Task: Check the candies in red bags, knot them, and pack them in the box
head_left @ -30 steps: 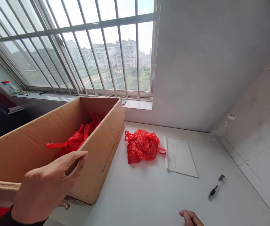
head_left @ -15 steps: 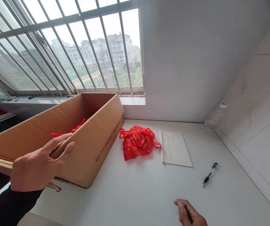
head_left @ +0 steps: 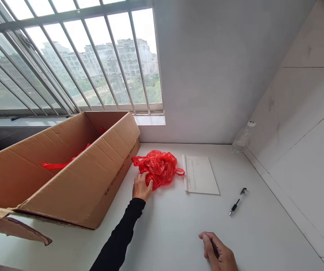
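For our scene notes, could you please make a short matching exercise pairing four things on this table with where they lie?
Things:
1. red plastic bag
2. pen
3. cardboard box
4. water bottle

Places:
A. far right corner, by the wall
B. under the left hand
C. left part of the table
D. right of the paper sheet

Pairs: 1-B, 2-D, 3-C, 4-A

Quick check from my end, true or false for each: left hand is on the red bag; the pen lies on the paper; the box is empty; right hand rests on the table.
1. The left hand touches the red bag. True.
2. The pen lies on the paper. False: it lies on the table, apart from it.
3. The cardboard box is empty. False: red plastic shows inside.
4. The right hand rests on the table. True.
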Available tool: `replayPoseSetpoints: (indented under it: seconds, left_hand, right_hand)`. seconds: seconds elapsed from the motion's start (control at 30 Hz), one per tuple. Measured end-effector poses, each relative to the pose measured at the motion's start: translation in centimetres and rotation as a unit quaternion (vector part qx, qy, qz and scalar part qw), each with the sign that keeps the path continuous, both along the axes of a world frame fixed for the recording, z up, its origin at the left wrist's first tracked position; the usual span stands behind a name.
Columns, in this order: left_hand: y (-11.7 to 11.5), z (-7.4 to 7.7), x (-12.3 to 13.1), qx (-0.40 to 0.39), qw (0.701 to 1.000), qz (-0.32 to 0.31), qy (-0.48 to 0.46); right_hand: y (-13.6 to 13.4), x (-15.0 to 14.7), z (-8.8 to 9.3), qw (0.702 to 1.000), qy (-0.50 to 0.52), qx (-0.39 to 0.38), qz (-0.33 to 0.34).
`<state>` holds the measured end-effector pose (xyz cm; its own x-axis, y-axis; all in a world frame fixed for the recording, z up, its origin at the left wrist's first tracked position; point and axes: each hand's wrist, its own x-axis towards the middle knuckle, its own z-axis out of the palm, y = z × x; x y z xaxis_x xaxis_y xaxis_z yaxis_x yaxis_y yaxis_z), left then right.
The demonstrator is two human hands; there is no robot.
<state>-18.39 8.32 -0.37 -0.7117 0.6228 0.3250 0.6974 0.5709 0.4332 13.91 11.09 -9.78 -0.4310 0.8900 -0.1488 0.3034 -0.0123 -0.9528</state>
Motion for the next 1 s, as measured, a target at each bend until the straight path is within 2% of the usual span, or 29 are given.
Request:
replayPoseSetpoints:
  seconds: [0.07,0.17,0.23,0.33,0.43,0.5,0.57,0.63,0.73,0.8,1.0]
  left_hand:
    - [-0.8,-1.1,1.8,0.002,1.0,-0.013,-0.023]
    - [-3.3,-1.7,7.1,0.025,0.996,-0.064,-0.049]
    - [-5.5,-1.6,10.8,0.046,0.993,-0.091,-0.065]
    - [-8.5,-0.7,13.8,0.082,0.993,-0.056,-0.063]
    - [-10.0,-0.1,13.7,0.084,0.994,-0.04,-0.049]
    - [-9.8,-0.2,13.3,0.064,0.993,-0.083,-0.048]
    - [-8.9,-0.7,13.2,0.04,0.988,-0.14,-0.052]
    - [-7.9,-1.1,13.6,0.016,0.982,-0.182,-0.058]
    - [-7.1,-1.3,14.4,-0.008,0.977,-0.199,-0.073]
    - [-7.3,-1.1,14.6,-0.017,0.976,-0.196,-0.09]
    - [-9.7,0.7,13.6,-0.008,0.972,-0.156,-0.178]
  right_hand:
    - [0.1,0.0,0.2,1.0,0.005,0.003,0.009]
    - [0.3,0.1,1.1,1.0,0.006,0.011,0.023]
    - [0.5,0.5,2.0,0.999,0.004,0.011,0.034]
    - [0.7,1.3,3.4,0.998,0.015,0.0,0.058]
    - [0.5,1.7,4.8,0.997,0.018,0.048,0.066]
    - [0.4,1.2,5.5,0.986,0.003,0.147,0.074]
    - [0.4,0.3,5.9,0.964,-0.023,0.248,0.093]
    - [0.4,-0.8,6.0,0.944,-0.056,0.301,0.121]
    - [0.8,-1.7,5.7,0.933,-0.09,0.312,0.156]
    - [1.4,-1.1,5.6,0.936,-0.085,0.298,0.166]
    - [3.5,3.7,6.4,0.972,-0.071,0.206,0.087]
